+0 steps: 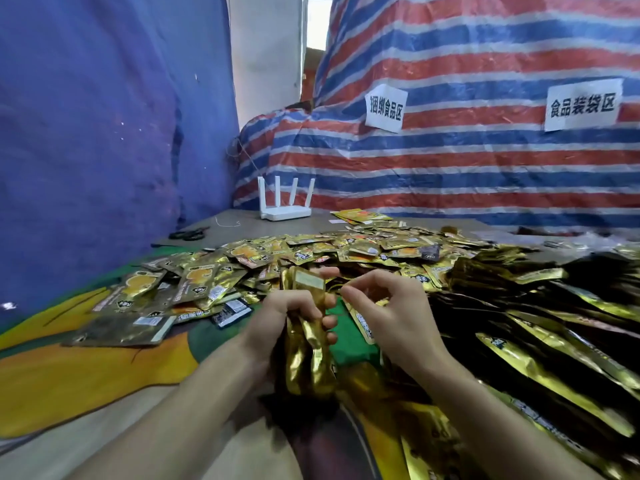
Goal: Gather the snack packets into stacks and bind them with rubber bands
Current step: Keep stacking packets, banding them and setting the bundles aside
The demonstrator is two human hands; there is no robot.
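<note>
My left hand (282, 322) grips an upright stack of gold snack packets (308, 344) around its middle, fingers curled round it. My right hand (384, 306) is just to the right of the stack, fingers curled with thumb and forefinger pinched together near the stack's top; a thin rubber band cannot be made out between them. A big heap of loose gold packets (346, 251) covers the table behind my hands. More packets (138, 306) lie flat at the left, and long gold packs (554, 358) spread out at the right.
A white router (285, 202) with several antennas stands at the table's back. Black scissors (188, 233) lie at the back left. A blue cloth hangs at the left, a striped tarp (467, 161) with two paper signs behind. The table has a green and orange cover (69, 368).
</note>
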